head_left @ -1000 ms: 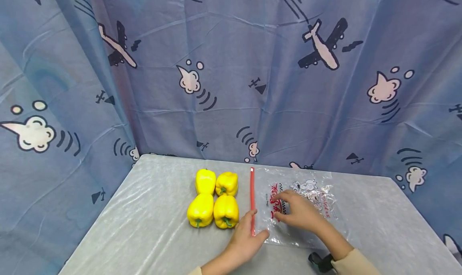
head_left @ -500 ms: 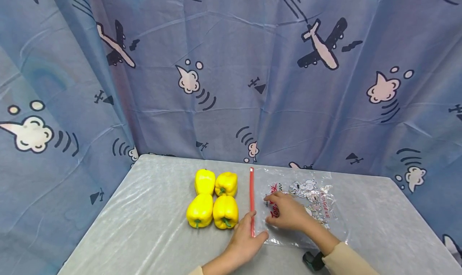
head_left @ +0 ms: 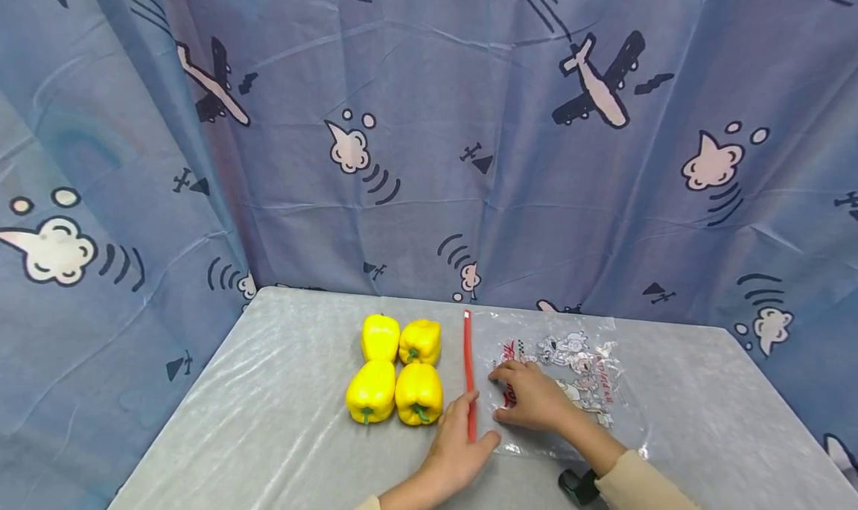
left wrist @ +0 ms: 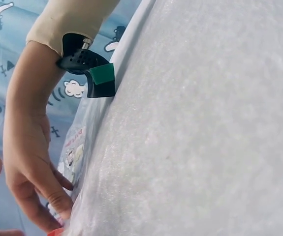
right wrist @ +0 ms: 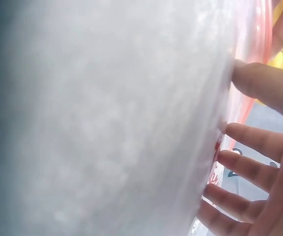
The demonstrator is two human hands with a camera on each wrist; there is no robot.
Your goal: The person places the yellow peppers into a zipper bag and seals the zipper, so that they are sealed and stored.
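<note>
A clear plastic bag [head_left: 623,391] with red lettering and cartoon prints lies flat, its red zip strip [head_left: 468,346] along the left edge. My left hand [head_left: 459,450] rests across the strip's near end, fingers relaxed. On the bag's printed face, my right hand [head_left: 539,398] touches down with spread fingertips; in the right wrist view the fingertips [right wrist: 225,155] meet the plastic. Left of the strip stand several yellow bell peppers [head_left: 418,394] grouped together. The left wrist view shows the right hand [left wrist: 33,157] near the bag [left wrist: 75,147].
A grey-white cloth covers the table [head_left: 281,391]. Behind it and at the sides hangs a blue curtain [head_left: 415,123] with airplane prints. A black wrist camera [head_left: 578,488] sits beside the right wrist, near the bag's front edge.
My right hand has moved left across the bag, towards the red strip. My left hand has stayed nearly in place, and the peppers have not moved.
</note>
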